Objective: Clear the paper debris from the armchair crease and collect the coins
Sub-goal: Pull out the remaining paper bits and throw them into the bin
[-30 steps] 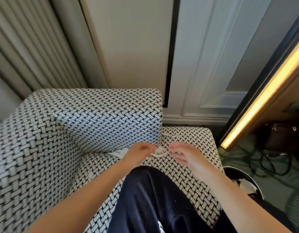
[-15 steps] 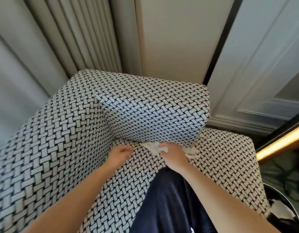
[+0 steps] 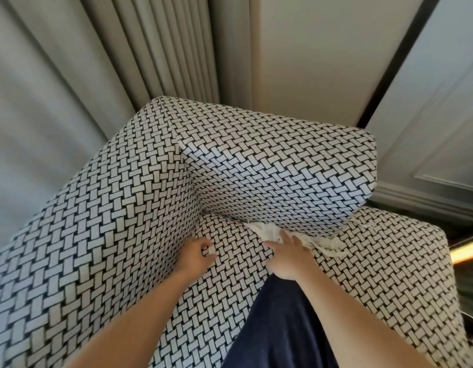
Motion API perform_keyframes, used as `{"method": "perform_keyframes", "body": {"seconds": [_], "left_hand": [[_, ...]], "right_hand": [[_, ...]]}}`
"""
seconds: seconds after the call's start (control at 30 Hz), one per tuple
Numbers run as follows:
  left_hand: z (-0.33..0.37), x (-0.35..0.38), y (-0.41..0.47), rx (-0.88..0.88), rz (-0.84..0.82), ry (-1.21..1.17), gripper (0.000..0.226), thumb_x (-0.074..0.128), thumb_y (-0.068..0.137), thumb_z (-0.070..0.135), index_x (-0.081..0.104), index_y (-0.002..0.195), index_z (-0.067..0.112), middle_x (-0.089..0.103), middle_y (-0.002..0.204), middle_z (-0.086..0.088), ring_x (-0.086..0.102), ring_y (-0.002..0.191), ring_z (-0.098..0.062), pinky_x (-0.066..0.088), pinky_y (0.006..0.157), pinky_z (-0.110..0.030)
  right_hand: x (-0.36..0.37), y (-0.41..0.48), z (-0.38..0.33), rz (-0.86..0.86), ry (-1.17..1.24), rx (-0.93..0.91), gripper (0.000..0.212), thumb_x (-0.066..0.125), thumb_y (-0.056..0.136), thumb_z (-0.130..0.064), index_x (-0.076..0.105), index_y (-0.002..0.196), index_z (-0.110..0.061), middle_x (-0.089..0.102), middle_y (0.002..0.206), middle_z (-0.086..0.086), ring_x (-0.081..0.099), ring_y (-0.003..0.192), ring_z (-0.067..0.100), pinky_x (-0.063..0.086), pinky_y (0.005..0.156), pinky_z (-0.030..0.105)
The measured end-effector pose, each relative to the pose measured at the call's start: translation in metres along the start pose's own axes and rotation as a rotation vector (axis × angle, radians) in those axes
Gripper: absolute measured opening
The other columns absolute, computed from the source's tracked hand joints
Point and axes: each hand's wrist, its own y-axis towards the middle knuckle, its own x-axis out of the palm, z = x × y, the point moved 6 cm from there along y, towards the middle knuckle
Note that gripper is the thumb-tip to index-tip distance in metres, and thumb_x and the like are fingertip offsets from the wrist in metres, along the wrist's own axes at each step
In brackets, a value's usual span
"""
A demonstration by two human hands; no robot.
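Your right hand (image 3: 288, 257), fingers straight, presses on the white paper debris (image 3: 268, 231) – shredded strips wedged in the armchair (image 3: 118, 208) crease (image 3: 227, 217) and trailing out along it. Your left hand (image 3: 197, 254) rests curled on the seat just short of the crease – whether it holds anything cannot be told. A navy trouser leg (image 3: 283, 328) lies nearer you.

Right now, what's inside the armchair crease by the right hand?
Shredded white paper pokes out, the fingers of the right hand resting on it. Anything deeper, coins included, is hidden inside the armchair.
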Motion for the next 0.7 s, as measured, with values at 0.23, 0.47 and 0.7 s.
{"method": "perform_keyframes", "body": {"seconds": [0.23, 0.47, 0.7], "left_hand": [[0.001, -0.002, 0.007, 0.024, 0.035, 0.081, 0.008, 0.064, 0.087, 0.012, 0.066, 0.091, 0.019, 0.055, 0.109, -0.003, 0.056, 0.097, -0.014, 0.047, 0.089, -0.024], [0.014, 0.000, 0.003, 0.040, 0.097, -0.008, 0.008, 0.060, 0.090, 0.014, 0.066, 0.091, 0.019, 0.066, 0.095, 0.003, 0.058, 0.086, -0.010, 0.048, 0.073, -0.018], [0.057, 0.019, 0.002, -0.045, 0.027, -0.465, 0.025, 0.063, 0.088, 0.011, 0.056, 0.111, 0.017, 0.067, 0.096, -0.009, 0.064, 0.079, -0.017, 0.049, 0.061, -0.018]], "right_hand": [[-0.006, 0.003, -0.006, 0.105, 0.059, -0.046, 0.066, 0.052, 0.090, -0.027, 0.020, 0.147, -0.015, 0.031, 0.150, 0.001, 0.032, 0.134, 0.024, 0.030, 0.109, 0.046], [-0.024, -0.008, -0.006, 0.300, 0.170, -0.116, 0.053, 0.049, 0.093, -0.026, 0.034, 0.141, -0.010, 0.042, 0.140, 0.005, 0.044, 0.126, 0.021, 0.039, 0.104, 0.037], [-0.028, -0.017, -0.002, 0.395, 0.286, -0.099, 0.050, 0.051, 0.093, -0.022, 0.038, 0.139, -0.008, 0.046, 0.135, 0.007, 0.047, 0.123, 0.021, 0.042, 0.102, 0.033]]}}
